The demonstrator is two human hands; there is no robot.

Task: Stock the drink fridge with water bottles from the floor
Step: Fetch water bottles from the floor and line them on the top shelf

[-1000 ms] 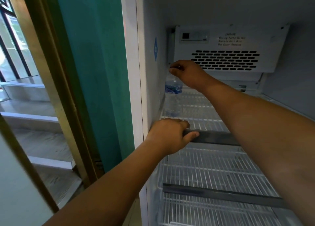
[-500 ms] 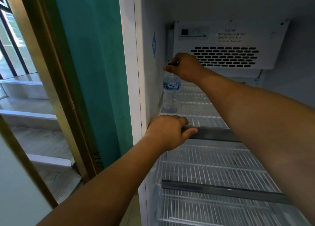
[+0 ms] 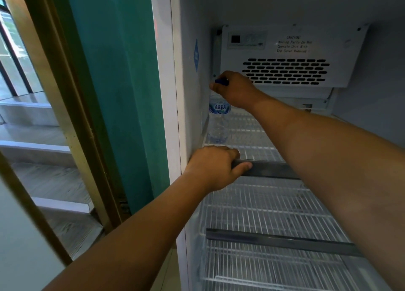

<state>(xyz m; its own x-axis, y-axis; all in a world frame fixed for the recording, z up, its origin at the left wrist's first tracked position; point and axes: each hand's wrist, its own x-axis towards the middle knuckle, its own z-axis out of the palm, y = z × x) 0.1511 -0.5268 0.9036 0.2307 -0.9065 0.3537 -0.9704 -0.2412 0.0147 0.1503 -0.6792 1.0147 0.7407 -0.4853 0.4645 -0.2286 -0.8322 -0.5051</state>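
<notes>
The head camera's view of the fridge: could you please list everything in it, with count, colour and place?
clear plastic water bottle with blue cap and blue label: one, upright on top shelf, back left corner
white wire shelves: three visible, stacked, otherwise bare
grey shelf front rails: two, along shelf fronts
white vented fan cover with caution text: one, back wall, top
blue diamond sticker: one, left inner wall
teal wall: left of fridge
gold door frame: far left
right hand: gripping the bottle's cap
left hand: gripping the top rail
</notes>
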